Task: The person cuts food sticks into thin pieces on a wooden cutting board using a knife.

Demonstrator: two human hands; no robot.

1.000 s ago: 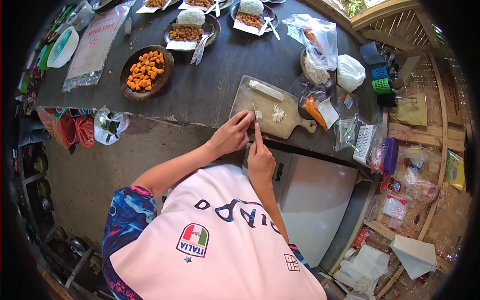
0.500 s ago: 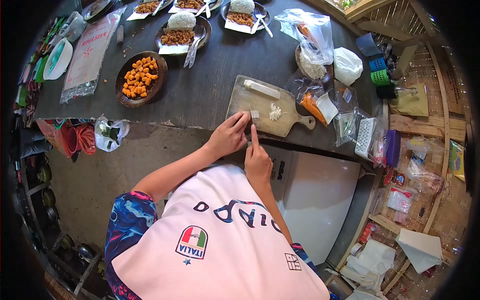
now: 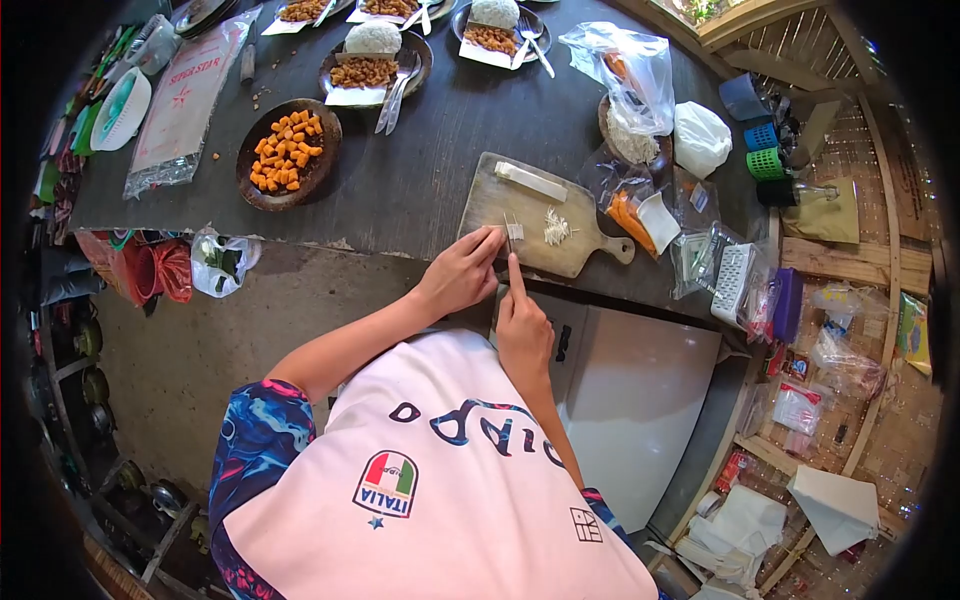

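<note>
A wooden cutting board (image 3: pixel 580 255) lies at the table's front edge. At its left side my left hand (image 3: pixel 463 272) has its fingers pressed together over a small pale piece, mostly hidden beneath them. My right hand (image 3: pixel 524 328) is closed around a knife (image 3: pixel 510 238), index finger stretched toward the board, with the thin blade beside my left fingertips. Some pale cut slices (image 3: pixel 515 231) lie by the blade. Farther right is a small heap of white matchstick strips (image 3: pixel 557 229). A whitish rectangular block (image 3: pixel 531 182) rests along the board's far side.
A dark bowl of orange cubes (image 3: pixel 287 152) stands to the left. Plates with rice (image 3: pixel 373 39) and brown food line the far side. Right of the board are plastic bags (image 3: pixel 640 210), a bowl of white powder (image 3: pixel 631 140) and a white basket (image 3: pixel 733 272). A white appliance (image 3: pixel 640 390) stands below.
The view has shifted slightly. Both hands stay at the board's left side, with the knife still beside my left fingertips; the other things keep their places.
</note>
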